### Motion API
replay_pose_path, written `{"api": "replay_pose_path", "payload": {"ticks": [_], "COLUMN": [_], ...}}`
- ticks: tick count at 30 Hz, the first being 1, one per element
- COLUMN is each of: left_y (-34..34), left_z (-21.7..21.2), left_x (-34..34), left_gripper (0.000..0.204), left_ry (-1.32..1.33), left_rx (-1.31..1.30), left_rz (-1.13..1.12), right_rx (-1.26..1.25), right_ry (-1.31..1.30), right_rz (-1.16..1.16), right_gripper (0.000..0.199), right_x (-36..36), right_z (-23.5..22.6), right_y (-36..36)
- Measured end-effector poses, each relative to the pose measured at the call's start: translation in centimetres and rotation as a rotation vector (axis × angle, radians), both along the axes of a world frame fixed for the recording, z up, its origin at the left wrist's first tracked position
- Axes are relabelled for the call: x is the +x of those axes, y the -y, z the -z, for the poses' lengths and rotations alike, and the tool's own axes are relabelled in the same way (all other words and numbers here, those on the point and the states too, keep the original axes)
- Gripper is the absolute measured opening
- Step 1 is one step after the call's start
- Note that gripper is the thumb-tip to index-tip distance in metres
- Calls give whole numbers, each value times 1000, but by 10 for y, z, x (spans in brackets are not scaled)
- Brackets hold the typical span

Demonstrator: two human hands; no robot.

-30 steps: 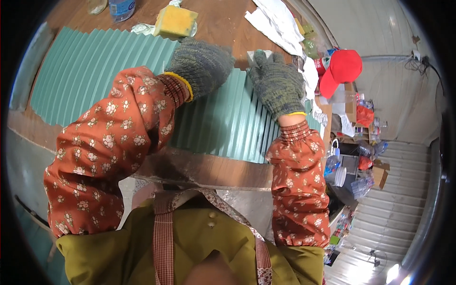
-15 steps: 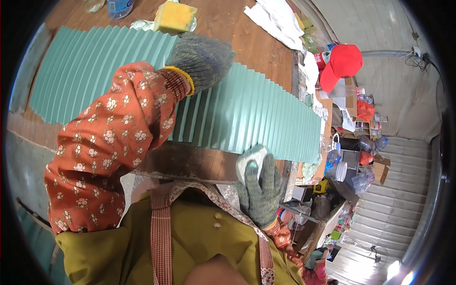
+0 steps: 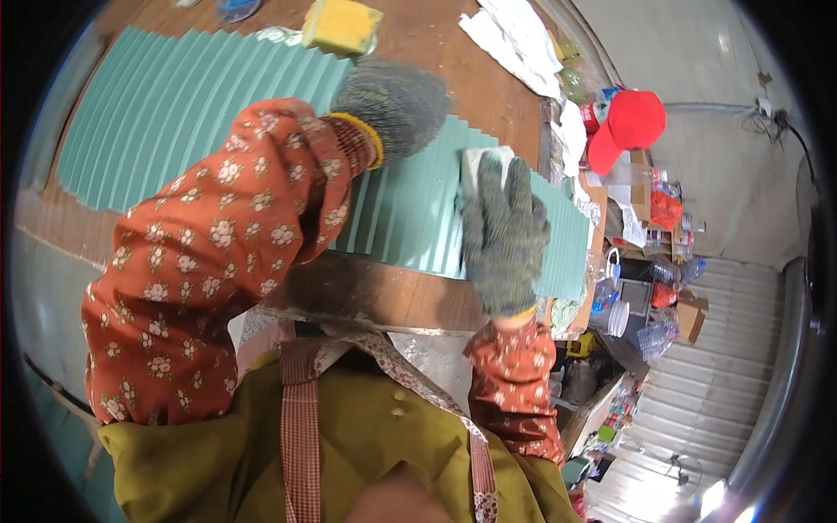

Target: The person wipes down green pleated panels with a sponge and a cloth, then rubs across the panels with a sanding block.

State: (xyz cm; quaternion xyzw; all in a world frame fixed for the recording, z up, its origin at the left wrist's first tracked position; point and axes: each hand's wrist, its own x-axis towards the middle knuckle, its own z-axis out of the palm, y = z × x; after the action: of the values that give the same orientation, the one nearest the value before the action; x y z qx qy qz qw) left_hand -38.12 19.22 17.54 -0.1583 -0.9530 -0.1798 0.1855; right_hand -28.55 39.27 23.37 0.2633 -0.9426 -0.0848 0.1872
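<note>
A long green ridged sheet [image 3: 196, 109], folded in narrow pleats like corrugated panelling, lies across the brown table [image 3: 432, 52]. Towards its far edge, near the middle, rests my left hand [image 3: 394, 109] in a dark knitted glove. Motion blur smears its fingers, and whatever may be under them is hidden. On the right part of the sheet, my right hand [image 3: 507, 228], gloved alike, presses down on a white pad [image 3: 475, 170] with a greenish stain. Most of the pad is covered by the fingers; its far end and left edge show.
Beyond the sheet sit a yellow sponge [image 3: 342, 26], a blue-tinted bottle [image 3: 235, 9] and crumpled white cloth [image 3: 514, 44]. To the right are a red cap [image 3: 629, 126], a white bucket [image 3: 617, 318] and cluttered shelves with bottles and cardboard. The table's near edge [image 3: 375, 322] runs before my apron.
My right hand has gone from the sheet's near edge up and away onto its ridges, carrying the white pad. My left hand stays at nearly the same place on the sheet.
</note>
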Motion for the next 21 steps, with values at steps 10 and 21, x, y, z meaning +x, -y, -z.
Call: {"api": "replay_pose_path", "payload": {"ticks": [10,21], "left_y": [-1,-1], "left_z": [-24,6], "left_x": [5,-2], "left_gripper": [22,26], "left_ry": [283,-62], "left_rx": [-26,128], "left_rz": [30,-34], "right_rx": [-81,177], "right_ry": [190,156], "right_rz": [8,0], "right_gripper": [53,66], "right_x": [44,84], "right_z": [-8,-15], "right_y": [-40,37]}}
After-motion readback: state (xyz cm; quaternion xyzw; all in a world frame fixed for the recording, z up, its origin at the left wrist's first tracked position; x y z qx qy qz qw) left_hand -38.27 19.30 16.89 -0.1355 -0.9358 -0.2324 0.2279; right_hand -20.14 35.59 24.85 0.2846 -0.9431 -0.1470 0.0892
